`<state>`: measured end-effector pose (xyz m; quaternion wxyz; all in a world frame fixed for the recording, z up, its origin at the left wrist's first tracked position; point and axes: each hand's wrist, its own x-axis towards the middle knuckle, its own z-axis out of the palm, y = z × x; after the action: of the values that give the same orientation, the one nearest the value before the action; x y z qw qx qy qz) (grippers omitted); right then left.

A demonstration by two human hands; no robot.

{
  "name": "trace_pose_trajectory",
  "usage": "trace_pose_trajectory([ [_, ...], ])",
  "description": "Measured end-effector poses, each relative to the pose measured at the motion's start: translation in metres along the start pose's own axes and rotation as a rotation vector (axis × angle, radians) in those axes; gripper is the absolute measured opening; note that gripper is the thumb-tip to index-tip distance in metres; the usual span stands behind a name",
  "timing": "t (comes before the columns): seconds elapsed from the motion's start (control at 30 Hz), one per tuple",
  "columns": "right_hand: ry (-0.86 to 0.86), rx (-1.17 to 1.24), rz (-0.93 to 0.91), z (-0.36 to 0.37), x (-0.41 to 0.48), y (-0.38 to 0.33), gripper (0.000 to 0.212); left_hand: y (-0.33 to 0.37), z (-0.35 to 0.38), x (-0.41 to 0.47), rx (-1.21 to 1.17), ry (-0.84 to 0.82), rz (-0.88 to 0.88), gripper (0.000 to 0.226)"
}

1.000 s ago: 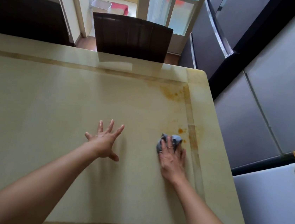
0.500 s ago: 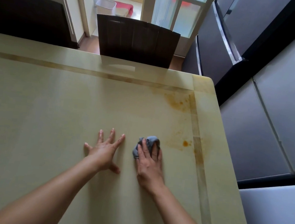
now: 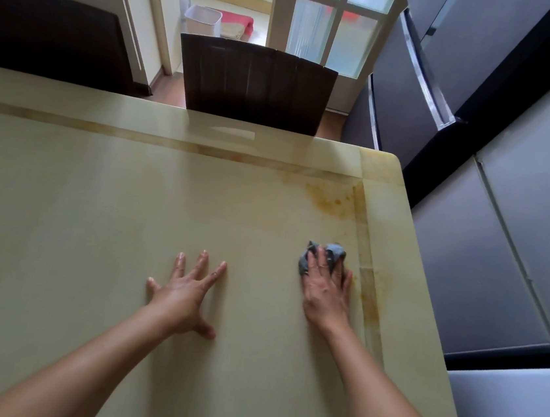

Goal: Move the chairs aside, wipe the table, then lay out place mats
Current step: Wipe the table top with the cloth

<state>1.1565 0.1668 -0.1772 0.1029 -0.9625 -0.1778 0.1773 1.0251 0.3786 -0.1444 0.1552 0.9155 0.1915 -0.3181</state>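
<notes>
While right hand (image 3: pixel 325 293) presses cloth (image 3: pixel 334 251), table (image 3: pixel 95 205) stretches leftward.

The cloth (image 3: pixel 335 251) lies mostly under the fingers of the right hand (image 3: pixel 326 289); only its crumpled far and left parts show, and the hand's thumb does not show. Both forearms run off the near edge. The worktop (image 3: pixel 94 222) is cut off at the left and near edges. Of the 2 chairs, only the backrests show above the worktop's far edge: the left chair (image 3: pixel 46 35) is also cut by the left edge, and the middle chair (image 3: pixel 253 82) hides the foot of the bin (image 3: pixel 202 20). Behind the frosted glass door (image 3: pixel 335 26) a red shape is too blurred to identify. The refrigerator (image 3: pixel 503 234) runs past the right edge.
</notes>
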Motion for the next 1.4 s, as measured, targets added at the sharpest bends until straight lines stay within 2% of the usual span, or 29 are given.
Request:
trace_pose_trajectory([
  [0.3,0.028,-0.022,0.057,-0.002,0.002,0.015,0.053,-0.005,-0.03,0.024,0.106,0.138,0.043,0.117],
  [0.63,0.041,-0.026,0.099,-0.004,0.029,-0.003,0.054,-0.005,-0.064,0.075,0.085,0.05,0.03,0.127],
  [0.9,-0.077,-0.009,-0.185,-0.002,0.095,-0.106,0.052,-0.006,-0.06,0.079,0.029,0.048,0.034,0.129],
  [1.07,-0.094,-0.041,-0.291,-0.006,0.133,-0.129,0.051,-0.006,-0.058,0.084,0.014,0.066,0.032,0.13],
  [1.23,-0.057,-0.015,-0.186,-0.025,0.169,-0.116,0.051,-0.008,-0.057,0.083,0.0,0.065,0.034,0.129],
  [1.4,0.036,0.031,-0.022,-0.039,0.173,-0.055,0.053,-0.007,-0.06,0.081,0.004,0.058,0.022,0.128],
])
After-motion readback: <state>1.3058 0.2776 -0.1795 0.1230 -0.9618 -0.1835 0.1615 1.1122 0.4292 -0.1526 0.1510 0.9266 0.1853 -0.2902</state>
